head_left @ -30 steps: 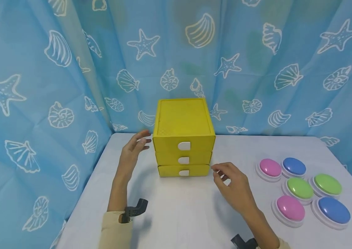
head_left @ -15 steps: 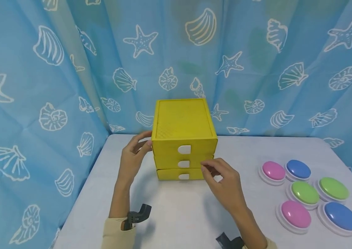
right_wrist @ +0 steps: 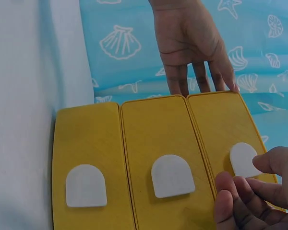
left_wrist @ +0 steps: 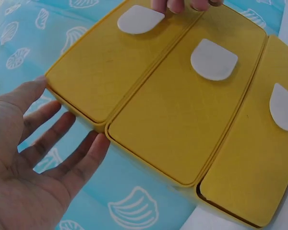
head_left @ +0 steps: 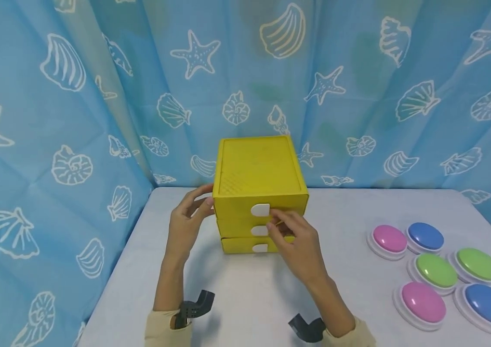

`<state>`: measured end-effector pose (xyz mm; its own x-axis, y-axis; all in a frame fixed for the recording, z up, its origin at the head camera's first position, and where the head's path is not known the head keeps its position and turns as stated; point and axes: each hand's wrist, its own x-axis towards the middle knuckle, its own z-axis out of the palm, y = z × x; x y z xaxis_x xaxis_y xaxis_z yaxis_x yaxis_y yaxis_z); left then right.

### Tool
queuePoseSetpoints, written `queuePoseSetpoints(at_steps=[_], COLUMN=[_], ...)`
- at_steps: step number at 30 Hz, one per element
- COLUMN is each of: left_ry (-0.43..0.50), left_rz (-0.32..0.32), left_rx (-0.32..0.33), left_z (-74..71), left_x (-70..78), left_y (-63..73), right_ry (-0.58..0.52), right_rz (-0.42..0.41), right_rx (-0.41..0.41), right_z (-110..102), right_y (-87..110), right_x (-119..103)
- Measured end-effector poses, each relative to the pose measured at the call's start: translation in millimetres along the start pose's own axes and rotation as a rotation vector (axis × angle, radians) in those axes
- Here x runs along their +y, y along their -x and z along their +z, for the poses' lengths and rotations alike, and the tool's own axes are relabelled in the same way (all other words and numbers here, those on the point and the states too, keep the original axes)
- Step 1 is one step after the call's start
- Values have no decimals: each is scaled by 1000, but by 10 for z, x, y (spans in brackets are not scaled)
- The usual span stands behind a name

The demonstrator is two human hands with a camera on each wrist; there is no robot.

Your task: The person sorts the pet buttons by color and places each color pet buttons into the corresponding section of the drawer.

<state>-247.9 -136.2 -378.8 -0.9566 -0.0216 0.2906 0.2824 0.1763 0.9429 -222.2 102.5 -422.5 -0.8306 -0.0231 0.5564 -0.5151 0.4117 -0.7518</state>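
Observation:
A yellow cabinet (head_left: 258, 166) with three stacked drawers stands on the table; each drawer front bears a white rounded handle. My left hand (head_left: 186, 221) rests its thumb and fingertips on the cabinet's left side, fingers spread and fairly straight, as the left wrist view (left_wrist: 43, 158) shows. In front of the cabinet is my right hand (head_left: 299, 246), one fingertip at the right edge of the top drawer's handle (head_left: 260, 210). Its other fingers lie loosely bent below, near the middle handle (right_wrist: 173, 176), and are not wrapped round either handle. All three drawers look closed.
To the right on the white table (head_left: 245, 308) sit several domed push buttons in pairs of colours, such as a pink one (head_left: 390, 238), a blue one (head_left: 425, 235) and a green one (head_left: 437, 270). A blue shell-patterned curtain (head_left: 236, 62) hangs behind and at the left.
My left hand has come against the cabinet's left side. From beyond the cabinet's right side, my right hand has moved left and up to the top handle.

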Motion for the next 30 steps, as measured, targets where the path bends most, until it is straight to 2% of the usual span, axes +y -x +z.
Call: queuePoseSetpoints(at_steps=[2,6,9,14,20,26,30], left_ry=[17,44,72,95,77,63,55], left_rz=[16,19,-3,-37,-39,-95,-84], left_rx=[0,1,-12,-28,-14,-9,-2], left_z=[18,22,-3,-45,-40,-24,-1], left_x=[9,-139,-270,-297,-266,-288,-255], left_y=[-9,-87,-132,-112,-121,-14,-40], right_ry=[4,-9,-37,-59,-49,-35,-55], right_rz=[0,1,35,96,65,64,47], right_rx=[0,-6,-20,-55,-32,-13,11], right_z=[-11,-39,-49,-36,-34,-41,-49], right_y=[-14,-33,-24,12,-1,114,92], right_x=[-2,-4,-21,-55,-57,-41,-20])
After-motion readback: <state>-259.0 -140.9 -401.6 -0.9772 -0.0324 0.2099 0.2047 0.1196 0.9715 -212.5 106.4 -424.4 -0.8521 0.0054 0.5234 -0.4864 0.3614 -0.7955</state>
